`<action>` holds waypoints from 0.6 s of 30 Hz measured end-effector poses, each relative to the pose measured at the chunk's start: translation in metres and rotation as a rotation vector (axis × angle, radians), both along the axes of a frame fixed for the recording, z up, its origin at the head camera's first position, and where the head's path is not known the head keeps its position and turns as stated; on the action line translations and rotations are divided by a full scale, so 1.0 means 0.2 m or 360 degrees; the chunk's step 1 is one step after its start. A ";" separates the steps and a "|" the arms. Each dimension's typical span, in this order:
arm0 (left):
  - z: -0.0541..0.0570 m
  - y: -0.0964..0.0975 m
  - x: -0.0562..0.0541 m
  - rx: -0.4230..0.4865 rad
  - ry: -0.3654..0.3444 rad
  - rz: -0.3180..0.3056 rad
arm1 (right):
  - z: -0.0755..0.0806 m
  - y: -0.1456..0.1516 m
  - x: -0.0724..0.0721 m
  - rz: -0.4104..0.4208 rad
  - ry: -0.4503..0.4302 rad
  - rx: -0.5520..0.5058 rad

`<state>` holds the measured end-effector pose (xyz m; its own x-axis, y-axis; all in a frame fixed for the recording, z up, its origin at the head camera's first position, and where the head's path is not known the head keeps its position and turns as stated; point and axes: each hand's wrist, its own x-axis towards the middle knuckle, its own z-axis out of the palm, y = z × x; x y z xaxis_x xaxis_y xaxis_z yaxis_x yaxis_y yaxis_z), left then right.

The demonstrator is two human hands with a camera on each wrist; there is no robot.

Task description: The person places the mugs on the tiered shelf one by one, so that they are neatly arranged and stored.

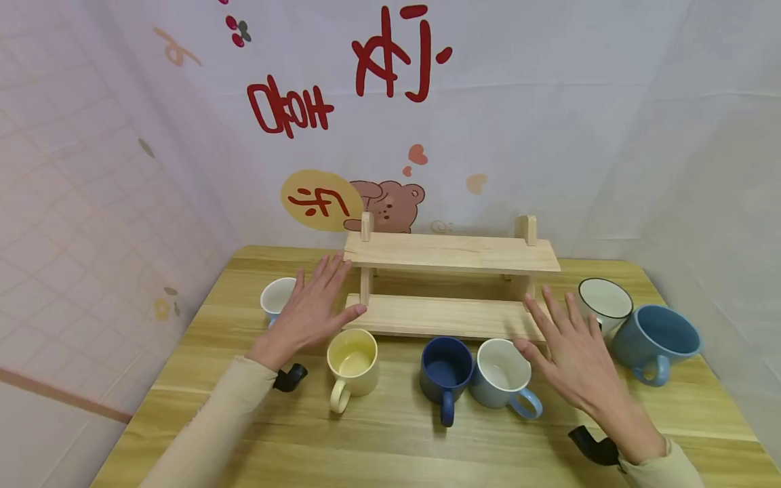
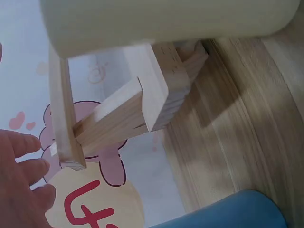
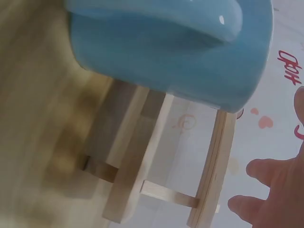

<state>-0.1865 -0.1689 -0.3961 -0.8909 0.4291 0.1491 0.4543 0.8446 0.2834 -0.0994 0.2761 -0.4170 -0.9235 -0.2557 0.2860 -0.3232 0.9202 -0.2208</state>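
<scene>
In the head view my left hand (image 1: 311, 308) is spread with straight fingers near the left end of a two-tier wooden rack (image 1: 451, 252), holding nothing. It partly hides a white and light-blue cup (image 1: 277, 294). My right hand (image 1: 573, 352), also spread and holding nothing, hovers by the rack's right end. Between the hands, in front of the rack, stand a yellow mug (image 1: 354, 366), a navy mug (image 1: 446, 369) and a light-blue mug with a pale inside (image 1: 502, 373). To the right of my right hand are a white mug with a dark rim (image 1: 605, 301) and a blue mug (image 1: 659, 339).
The wooden table (image 1: 390, 447) runs back to a white cloth backdrop (image 1: 518, 122) with red writing and a cartoon bear. Another cloth hangs along the left side (image 1: 73, 203). Black straps (image 1: 289, 377) show at both wrists.
</scene>
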 end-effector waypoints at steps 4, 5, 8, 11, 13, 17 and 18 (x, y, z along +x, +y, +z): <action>0.00 0.01 -0.04 -0.0021 -0.0016 -0.0049 | -0.01 0.02 0.04 0.0020 -0.0029 -0.0052; 0.00 0.01 -0.05 -0.0027 -0.0024 -0.0057 | -0.02 0.02 0.05 0.0021 -0.0036 -0.0068; 0.01 0.02 -0.07 -0.0044 -0.0047 -0.0063 | -0.03 0.03 0.09 0.0013 -0.0070 -0.0131; 0.00 0.03 -0.09 -0.0053 -0.0057 -0.0067 | -0.04 0.04 0.13 0.0014 -0.0095 -0.0198; 0.00 0.03 -0.11 -0.0054 -0.0052 -0.0073 | -0.04 0.05 0.15 0.0024 -0.0109 -0.0241; 0.00 0.03 -0.12 -0.0044 -0.0045 -0.0089 | -0.06 0.05 0.19 0.0041 -0.0118 -0.0325; 0.00 0.04 -0.12 -0.0041 -0.0049 -0.0092 | -0.06 0.05 0.20 0.0042 -0.0123 -0.0346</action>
<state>-0.2108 -0.1615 -0.3965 -0.8685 0.4833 0.1104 0.4939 0.8244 0.2763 -0.0601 0.2870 -0.4289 -0.9385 -0.2204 0.2656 -0.3212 0.8396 -0.4381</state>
